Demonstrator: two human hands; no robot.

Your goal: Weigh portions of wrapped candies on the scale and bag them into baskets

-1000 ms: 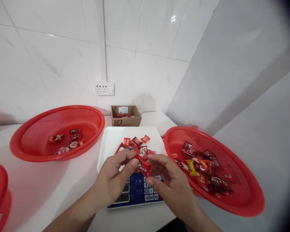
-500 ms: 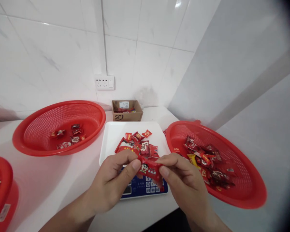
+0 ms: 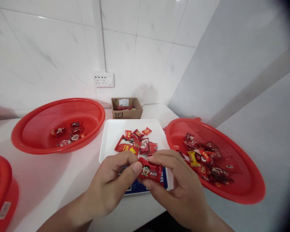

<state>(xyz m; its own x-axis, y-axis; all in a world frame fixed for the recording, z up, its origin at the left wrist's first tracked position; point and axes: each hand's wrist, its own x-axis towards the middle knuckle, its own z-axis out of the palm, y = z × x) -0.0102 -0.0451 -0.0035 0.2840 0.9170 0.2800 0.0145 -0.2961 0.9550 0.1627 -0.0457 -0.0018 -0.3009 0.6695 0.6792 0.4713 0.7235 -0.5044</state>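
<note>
A red candy packet (image 3: 151, 171) with a cartoon face printed on it is held between my two hands, above the front of a white-topped scale (image 3: 108, 138). The thumb and fingers of my left hand (image 3: 113, 180) pinch its left end. My right hand (image 3: 176, 187) has it from the right, fingers along the top edge and thumb at the lower edge. Behind it, several red wrapped candies (image 3: 144, 145) lie on the scale's tray, with a larger red packet (image 3: 128, 145) on the left. The scale's blue keypad is mostly covered by my hands.
On the right a red basket (image 3: 251, 190) holds many mixed candies. Another red basket (image 3: 21, 145) with several candies is at the back left, and a third (image 3: 4, 174) at the left edge. A cardboard box (image 3: 130, 114) stands behind the scale, near the wall.
My right hand has shifted its grip from pinching the packet's right corner to holding it along the top and bottom edges. My left hand keeps its pinch.
</note>
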